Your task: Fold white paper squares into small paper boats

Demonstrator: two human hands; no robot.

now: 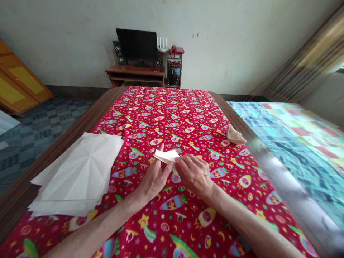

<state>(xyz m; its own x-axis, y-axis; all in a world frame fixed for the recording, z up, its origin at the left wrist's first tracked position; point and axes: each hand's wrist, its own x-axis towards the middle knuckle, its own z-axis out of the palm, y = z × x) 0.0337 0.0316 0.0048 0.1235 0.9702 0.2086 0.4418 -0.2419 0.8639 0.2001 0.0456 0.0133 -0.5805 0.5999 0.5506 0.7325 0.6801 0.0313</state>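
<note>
- Both hands meet over the red rocket-print cloth [172, 118], pinching a small folded white paper strip [167, 155].
- Left hand [154, 179] lies half open, fingertips under the strip.
- Right hand [195, 175] curls closed on it; its fingertips are hidden.
- Stack of creased white sheets [77, 172] lies left; a tan folded paper piece [234, 135], shape unclear, lies right.

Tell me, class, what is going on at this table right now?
A person is folding paper with bare hands. Both the left hand and the right hand pinch a small folded strip of white paper just above the red patterned tablecloth. A stack of creased white sheets lies to the left of the hands. A finished tan folded paper shape sits near the right edge of the table. A desk with a monitor stands by the far wall.
</note>
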